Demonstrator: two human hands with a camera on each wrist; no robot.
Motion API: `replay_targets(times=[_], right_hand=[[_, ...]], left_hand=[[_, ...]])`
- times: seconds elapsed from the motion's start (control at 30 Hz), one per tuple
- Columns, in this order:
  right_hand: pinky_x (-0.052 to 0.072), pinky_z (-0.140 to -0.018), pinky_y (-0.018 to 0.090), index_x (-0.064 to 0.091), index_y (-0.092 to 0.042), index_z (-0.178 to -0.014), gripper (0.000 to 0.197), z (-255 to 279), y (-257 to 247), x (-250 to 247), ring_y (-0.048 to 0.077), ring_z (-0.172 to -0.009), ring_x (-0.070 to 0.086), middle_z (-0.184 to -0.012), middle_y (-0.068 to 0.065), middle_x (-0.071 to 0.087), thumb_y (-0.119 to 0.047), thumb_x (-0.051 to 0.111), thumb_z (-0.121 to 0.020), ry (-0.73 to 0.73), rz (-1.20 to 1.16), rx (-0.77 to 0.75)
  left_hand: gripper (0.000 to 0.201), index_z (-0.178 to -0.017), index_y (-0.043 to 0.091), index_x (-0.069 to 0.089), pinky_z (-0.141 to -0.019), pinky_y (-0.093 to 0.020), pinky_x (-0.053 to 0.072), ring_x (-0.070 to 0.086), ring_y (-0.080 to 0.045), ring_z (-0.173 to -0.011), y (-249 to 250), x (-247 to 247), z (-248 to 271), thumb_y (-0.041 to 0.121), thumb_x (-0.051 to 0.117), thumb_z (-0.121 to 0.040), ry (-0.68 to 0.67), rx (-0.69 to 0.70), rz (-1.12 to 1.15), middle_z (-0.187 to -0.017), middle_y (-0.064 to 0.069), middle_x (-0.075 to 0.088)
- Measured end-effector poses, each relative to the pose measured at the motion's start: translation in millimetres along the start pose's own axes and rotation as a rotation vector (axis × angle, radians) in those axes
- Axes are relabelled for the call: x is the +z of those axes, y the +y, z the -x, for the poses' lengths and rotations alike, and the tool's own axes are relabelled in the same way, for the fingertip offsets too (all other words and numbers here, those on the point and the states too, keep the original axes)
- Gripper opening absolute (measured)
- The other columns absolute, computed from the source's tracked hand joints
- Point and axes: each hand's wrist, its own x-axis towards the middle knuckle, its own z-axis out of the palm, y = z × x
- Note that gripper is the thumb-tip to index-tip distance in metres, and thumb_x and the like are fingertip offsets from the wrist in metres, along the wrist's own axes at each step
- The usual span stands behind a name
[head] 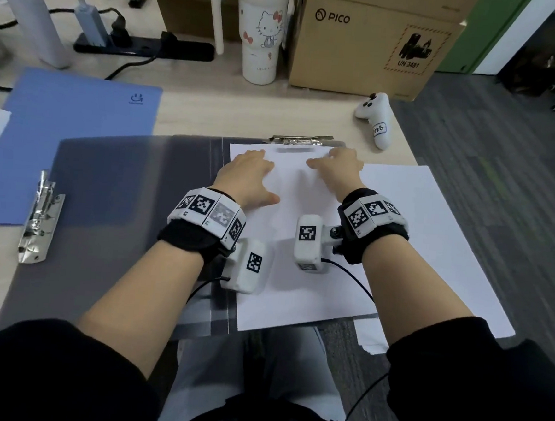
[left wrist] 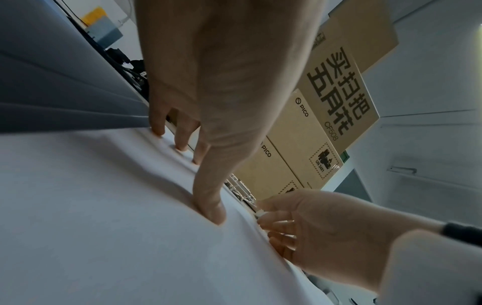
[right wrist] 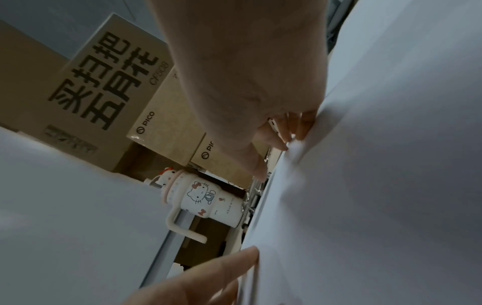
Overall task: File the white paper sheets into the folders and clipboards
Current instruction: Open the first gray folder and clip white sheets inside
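Note:
A grey folder [head: 123, 183] lies open on the desk, with a metal clip [head: 302, 141] at the top of its right half. A white sheet [head: 290, 191] lies on that half, its top edge at the clip. My left hand [head: 249, 172] presses flat on the sheet [left wrist: 104, 206] with spread fingers [left wrist: 180, 142]. My right hand [head: 335, 163] touches the sheet's top edge beside the clip, fingertips [right wrist: 287, 136] against the paper [right wrist: 378, 185]. More white sheets [head: 432, 227] lie under it to the right. A blue folder [head: 71, 136] lies at the left.
A second metal clip [head: 37, 216] sits on the grey folder's left edge. A cartoon tumbler [head: 263, 35], a cardboard box [head: 373, 42], a white controller [head: 376, 118] and a power strip [head: 143, 46] stand behind. The loose sheets overhang the desk's right edge.

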Motion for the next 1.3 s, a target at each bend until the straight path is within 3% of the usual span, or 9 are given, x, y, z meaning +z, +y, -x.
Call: replay_targets(times=[0.07, 0.13, 0.37, 0.53, 0.8, 0.93, 1.07, 1.2, 1.3], right_hand=[[0.034, -0.106, 0.039, 0.057, -0.011, -0.117, 0.038, -4.5, 1.8, 4.5, 0.033, -0.130, 0.026, -0.137, 0.010, 0.036, -0.021, 0.065, -0.081, -0.020, 0.044, 0.007], [0.030, -0.109, 0.040, 0.048, -0.015, -0.131, 0.055, -7.9, 1.9, 9.3, 0.032, -0.133, 0.022, -0.141, 0.011, 0.029, -0.025, 0.068, -0.081, 0.017, 0.067, -0.004], [0.019, -0.115, 0.038, 0.037, -0.023, -0.142, 0.073, -10.2, 0.3, 16.6, 0.028, -0.138, 0.016, -0.146, 0.006, 0.028, -0.020, 0.071, -0.077, 0.009, 0.059, -0.117], [0.012, -0.114, 0.040, 0.039, -0.033, -0.142, 0.063, -13.7, 4.6, 17.1, 0.021, -0.142, 0.012, -0.153, -0.003, 0.029, -0.024, 0.065, -0.085, -0.128, 0.123, -0.257], [0.012, -0.113, 0.038, 0.036, -0.038, -0.143, 0.062, -18.3, 6.7, 18.9, 0.020, -0.143, 0.013, -0.154, -0.006, 0.026, -0.031, 0.063, -0.087, -0.149, 0.230, -0.249], [0.013, -0.113, 0.039, 0.034, -0.039, -0.143, 0.063, -20.3, 8.1, 19.7, 0.021, -0.143, 0.013, -0.154, -0.006, 0.026, -0.033, 0.062, -0.087, -0.147, 0.255, -0.252], [0.012, -0.114, 0.041, 0.034, -0.040, -0.144, 0.064, -22.1, 8.7, 20.3, 0.021, -0.144, 0.012, -0.155, -0.005, 0.025, -0.034, 0.062, -0.087, -0.149, 0.258, -0.253], [0.011, -0.114, 0.040, 0.033, -0.041, -0.143, 0.063, -22.9, 9.1, 20.2, 0.021, -0.144, 0.010, -0.156, -0.004, 0.023, -0.033, 0.062, -0.087, -0.155, 0.260, -0.248], [0.011, -0.114, 0.039, 0.034, -0.042, -0.143, 0.063, -22.9, 9.2, 20.6, 0.021, -0.144, 0.010, -0.155, -0.005, 0.023, -0.032, 0.061, -0.087, -0.156, 0.261, -0.247]], left_hand=[[0.064, -0.135, 0.015, 0.047, -0.112, -0.038, 0.029, 0.025, -0.024, -0.141, -2.2, -1.5, -0.6, 0.040, 0.068, -0.080, 0.015, -0.007, 0.005, -0.157, -0.002, 0.022], [0.064, -0.134, 0.018, 0.049, -0.111, -0.038, 0.030, 0.026, -0.024, -0.140, -3.9, -2.2, -1.3, 0.042, 0.069, -0.079, 0.020, -0.007, 0.007, -0.156, -0.001, 0.024], [0.067, -0.135, 0.023, 0.049, -0.108, -0.039, 0.033, 0.028, -0.023, -0.138, -9.7, -7.6, -4.6, 0.043, 0.073, -0.075, 0.024, 0.003, 0.042, -0.153, 0.003, 0.033], [0.056, -0.125, 0.026, 0.058, -0.107, -0.041, 0.036, 0.039, -0.023, -0.133, -15.9, -15.9, -15.0, 0.037, 0.076, -0.073, 0.034, -0.020, 0.112, -0.142, 0.002, 0.048], [0.029, -0.108, 0.019, 0.068, -0.095, -0.035, 0.051, 0.068, -0.021, -0.095, -12.8, -34.4, -50.0, 0.032, 0.069, -0.082, 0.284, -0.101, 0.481, -0.098, -0.007, 0.072], [0.025, -0.103, 0.017, 0.069, -0.082, -0.033, 0.056, 0.071, -0.019, -0.076, 4.2, -33.2, -65.0, 0.032, 0.068, -0.083, 0.458, -0.098, 0.673, -0.085, -0.003, 0.074], [0.011, -0.078, 0.014, 0.071, -0.070, -0.033, 0.059, 0.070, -0.017, -0.059, 15.5, -31.7, -74.8, 0.023, 0.066, -0.084, 0.509, -0.096, 0.717, -0.070, -0.002, 0.071], [0.008, -0.067, 0.018, 0.071, -0.069, -0.035, 0.060, 0.069, -0.015, -0.055, 9.1, -31.8, -81.6, 0.020, 0.068, -0.074, 0.526, -0.193, 0.729, -0.065, 0.002, 0.070], [0.012, -0.062, 0.023, 0.067, -0.074, -0.032, 0.059, 0.071, -0.021, -0.070, 4.9, -33.1, -82.2, 0.015, 0.068, -0.070, 0.530, -0.261, 0.671, -0.075, -0.001, 0.072]])
